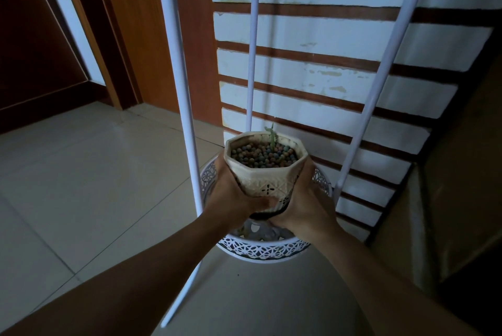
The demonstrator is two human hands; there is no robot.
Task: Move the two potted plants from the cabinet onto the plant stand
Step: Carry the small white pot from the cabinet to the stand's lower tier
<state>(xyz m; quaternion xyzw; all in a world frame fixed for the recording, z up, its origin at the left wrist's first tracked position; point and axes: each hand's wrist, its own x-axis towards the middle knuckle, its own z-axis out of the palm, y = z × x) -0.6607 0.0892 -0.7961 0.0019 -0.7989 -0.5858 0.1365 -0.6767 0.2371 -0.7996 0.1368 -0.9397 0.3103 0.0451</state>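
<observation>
both hands were wrapped around one potted plant (264,165), a cream, eight-sided pot with a patterned wall and small cut-out crosses near its base. the left hand (231,197) gripped the pot's left side, its thumb lying across the lower front, and the right hand (300,199) gripped the right side, fingers curled behind where they could not be seen. the two hands met beneath the pot's front, close to a dark base or saucer that peeked out between them; what it was could not be told for sure.

the pot stood roughly upright between the hands, its top filled with small round pebbles (262,155) in brown, grey and bluish tones, and a thin green sprout (271,135) rose from the far side of them.

directly under the hands lay the round white tray (260,250) of the plant stand, its rim pierced with a lace-like pattern. whether the pot's bottom touched the tray or hung just above it could not be told, since the hands hid that spot. three white poles (183,85) of the stand rose around the hands, one to their left, one beyond them, one to their right. beyond the hands were a pale tiled floor (81,172) and a white-and-brown striped wall (326,77).
</observation>
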